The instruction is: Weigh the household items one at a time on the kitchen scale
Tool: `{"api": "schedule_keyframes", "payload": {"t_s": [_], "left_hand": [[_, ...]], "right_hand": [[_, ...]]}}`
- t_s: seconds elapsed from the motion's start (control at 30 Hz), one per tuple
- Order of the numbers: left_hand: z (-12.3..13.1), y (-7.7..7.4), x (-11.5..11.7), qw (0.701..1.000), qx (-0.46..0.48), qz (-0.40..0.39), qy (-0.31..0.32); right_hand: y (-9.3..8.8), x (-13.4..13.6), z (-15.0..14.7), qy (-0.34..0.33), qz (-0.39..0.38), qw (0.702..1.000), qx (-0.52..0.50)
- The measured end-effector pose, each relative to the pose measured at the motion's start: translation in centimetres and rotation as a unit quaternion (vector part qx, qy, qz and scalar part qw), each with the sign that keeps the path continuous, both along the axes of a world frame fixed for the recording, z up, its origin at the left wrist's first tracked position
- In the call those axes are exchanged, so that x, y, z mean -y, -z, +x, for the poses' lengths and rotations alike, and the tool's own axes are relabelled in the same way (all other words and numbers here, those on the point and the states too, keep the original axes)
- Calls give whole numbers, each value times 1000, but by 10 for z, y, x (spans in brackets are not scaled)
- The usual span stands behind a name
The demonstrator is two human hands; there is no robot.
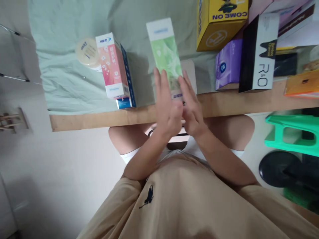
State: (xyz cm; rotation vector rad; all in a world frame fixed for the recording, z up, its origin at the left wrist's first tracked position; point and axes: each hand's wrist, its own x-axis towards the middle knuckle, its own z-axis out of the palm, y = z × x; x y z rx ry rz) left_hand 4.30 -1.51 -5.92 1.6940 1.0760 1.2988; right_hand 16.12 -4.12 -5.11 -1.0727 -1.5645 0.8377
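Note:
A long green and white carton [165, 49] is held between my two hands, its far end pointing away from me. My left hand [165, 106] grips its left side near the close end, with the fingers stretched along it. On the other side, my right hand [191, 108] presses against the carton's right edge with its fingers extended. Behind the carton and my right fingers lies a pale rounded flat object [191, 71], mostly covered. To the left, a pink and white carton [112, 66] rests on or against a dark blue carton [129, 76], beside a cream Dove jar [87, 51].
A green cloth [62, 89] covers the table, whose wooden edge [99, 120] faces me. At right stand a yellow box [216, 36], a purple soft pack [228, 64], a black and white R&O box [263, 56] and an orange packet [302, 83]. A green plastic stool [294, 119] stands below.

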Motion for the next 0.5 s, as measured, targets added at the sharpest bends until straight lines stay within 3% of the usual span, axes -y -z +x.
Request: {"api": "schedule_keyframes", "payload": {"t_s": [0.1, 0.23, 0.5], "left_hand": [[26, 20, 13, 999, 15, -28, 36], [33, 39, 19, 998, -2, -51, 37], [27, 51, 22, 999, -27, -32, 10]], "right_hand": [[19, 16, 21, 41, -21, 999, 19], [35, 23, 29, 58, -35, 997, 31], [39, 28, 26, 46, -52, 997, 43]]}}
